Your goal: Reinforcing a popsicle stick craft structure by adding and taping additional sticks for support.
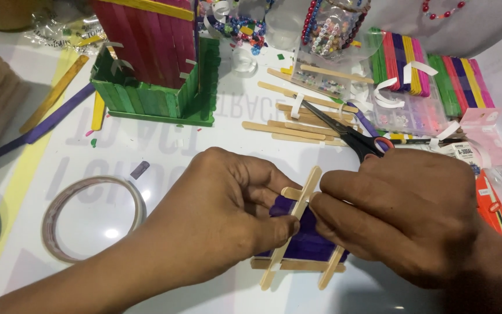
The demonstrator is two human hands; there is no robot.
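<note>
My left hand (222, 215) and my right hand (402, 215) meet over a small panel of purple craft sticks (312, 241) framed by plain wooden sticks, lying on the white table. The left thumb and fingers pinch a plain wooden stick (293, 224) that runs diagonally across the panel. The right fingertips press on a short crosswise wooden stick (293, 192) at the panel's upper edge. Much of the panel is hidden under both hands.
A green and red craft-stick house (158, 64) stands at the back left. A roll of clear tape (91, 218) lies at left. Scissors (350, 136) rest on loose wooden sticks (297, 125). Bundles of coloured sticks (431, 72), beads (332, 29) and a glue packet (495, 215) crowd the right.
</note>
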